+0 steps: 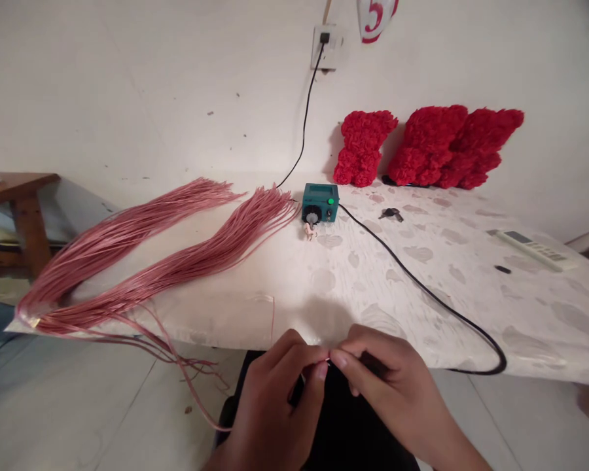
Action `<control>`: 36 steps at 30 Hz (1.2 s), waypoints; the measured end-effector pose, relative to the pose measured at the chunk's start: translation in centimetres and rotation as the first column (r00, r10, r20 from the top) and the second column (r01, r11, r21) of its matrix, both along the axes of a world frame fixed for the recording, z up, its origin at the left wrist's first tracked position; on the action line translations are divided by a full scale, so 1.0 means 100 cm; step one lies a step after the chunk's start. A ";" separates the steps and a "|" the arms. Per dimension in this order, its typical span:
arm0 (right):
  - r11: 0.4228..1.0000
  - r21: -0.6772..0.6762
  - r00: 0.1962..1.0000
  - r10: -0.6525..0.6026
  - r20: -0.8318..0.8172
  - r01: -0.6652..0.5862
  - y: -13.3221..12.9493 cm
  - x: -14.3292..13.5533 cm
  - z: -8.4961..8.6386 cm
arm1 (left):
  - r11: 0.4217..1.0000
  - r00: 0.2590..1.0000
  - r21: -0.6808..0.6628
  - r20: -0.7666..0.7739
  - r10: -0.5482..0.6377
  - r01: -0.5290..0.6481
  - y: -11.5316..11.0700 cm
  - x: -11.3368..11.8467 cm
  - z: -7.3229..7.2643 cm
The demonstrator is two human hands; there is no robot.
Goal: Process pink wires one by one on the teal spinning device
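Left hand (279,399) and right hand (392,379) are meeting by the table (299,281), fingertips pinching a tiny pink strand (328,359) between them, probably steadying it; bundled cords (191,258) are lying within reach, leftward.

The head camera looks forward and down, hands (279,396) near, edges perhaps soft.

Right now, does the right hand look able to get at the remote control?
Probably, with a stretch: between the right hand and the remote control lies the black cable, low enough to reach over. That hand's fingers are busy, though, beside the left hand.
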State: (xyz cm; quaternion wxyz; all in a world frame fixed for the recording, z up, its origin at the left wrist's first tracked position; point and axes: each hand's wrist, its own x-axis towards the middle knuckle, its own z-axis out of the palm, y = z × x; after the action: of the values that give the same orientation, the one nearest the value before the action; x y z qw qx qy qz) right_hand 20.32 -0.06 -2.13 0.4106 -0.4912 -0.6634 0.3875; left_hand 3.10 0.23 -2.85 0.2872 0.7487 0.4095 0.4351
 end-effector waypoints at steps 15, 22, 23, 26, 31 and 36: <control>0.940 0.200 0.914 0.194 0.355 -0.277 -0.004 0.011 0.015 | 0.991 0.993 0.049 -0.011 -0.122 0.122 -0.002 -0.015 0.000; 0.936 0.176 0.913 0.234 0.335 -0.305 -0.003 0.004 0.015 | 0.986 0.987 0.063 -0.043 -0.154 0.157 -0.001 -0.017 0.003; 0.936 0.176 0.912 0.234 0.336 -0.305 -0.004 0.005 0.015 | 0.983 0.985 0.081 -0.061 -0.161 0.166 -0.001 -0.018 0.003; 0.933 0.178 0.906 0.237 0.350 -0.313 -0.005 0.010 0.015 | 0.974 0.977 0.129 -0.128 -0.168 0.185 -0.001 -0.020 0.004; 0.927 0.175 0.899 0.253 0.358 -0.331 -0.006 0.012 0.016 | 0.971 0.967 0.133 -0.189 -0.173 0.199 -0.001 -0.024 0.008; 0.925 0.191 0.905 0.251 0.343 -0.329 -0.005 0.009 0.017 | 0.968 0.965 0.135 -0.187 -0.186 0.213 0.002 -0.023 0.014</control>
State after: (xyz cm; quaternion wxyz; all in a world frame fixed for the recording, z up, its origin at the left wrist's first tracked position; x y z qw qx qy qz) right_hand 21.25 -0.52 -0.43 0.2950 -0.3869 -0.8284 0.2776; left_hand 0.80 0.46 -1.44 0.2344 0.8410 0.3204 0.3677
